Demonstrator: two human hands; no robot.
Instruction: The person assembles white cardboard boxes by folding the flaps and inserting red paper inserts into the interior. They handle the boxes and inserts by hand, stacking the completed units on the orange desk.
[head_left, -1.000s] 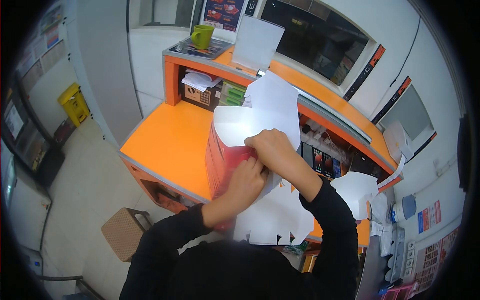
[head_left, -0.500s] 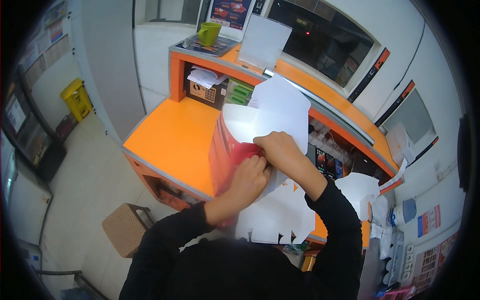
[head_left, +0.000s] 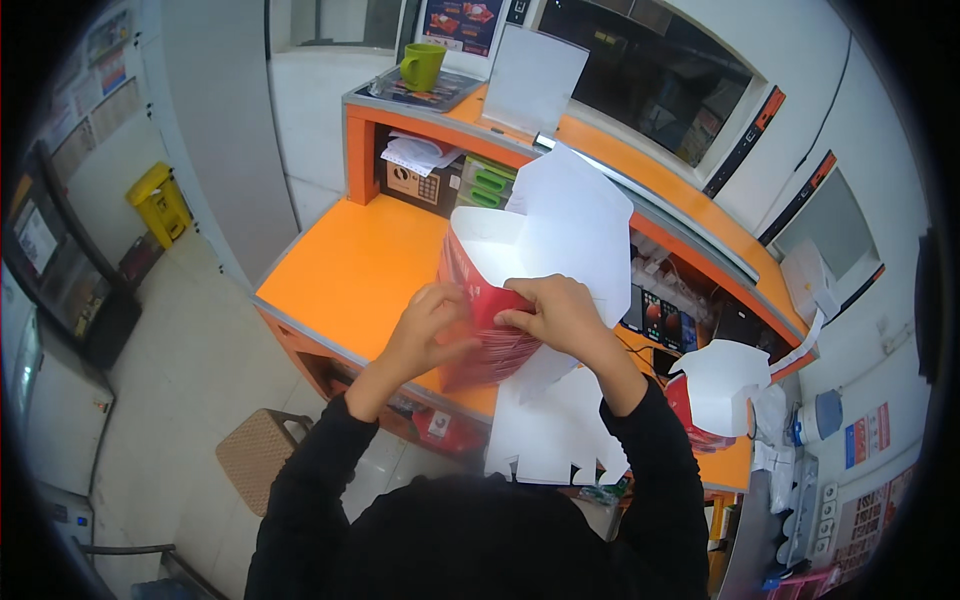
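A tall stack of nested red cardboard food boxes with white insides stands on the orange counter in front of me. My right hand pinches the near rim of the top box, thumb and fingers at its upper corner. At the stack's left side is my left hand, its fingers apart and slightly blurred. Whether its fingertips touch the cardboard I cannot tell. White flat cardboard sheets rise behind and right of the top box. Another white notched cardboard sheet lies nearer to me.
A second red box stack stands on the right. The orange counter has a raised shelf with a green mug. Under that shelf are a safe and green drawers. A woven stool stands at lower left.
My left hand has come away from the box's front corner and moved left, its fingers spreading. My right hand stays at the rim. The view has shifted slightly.
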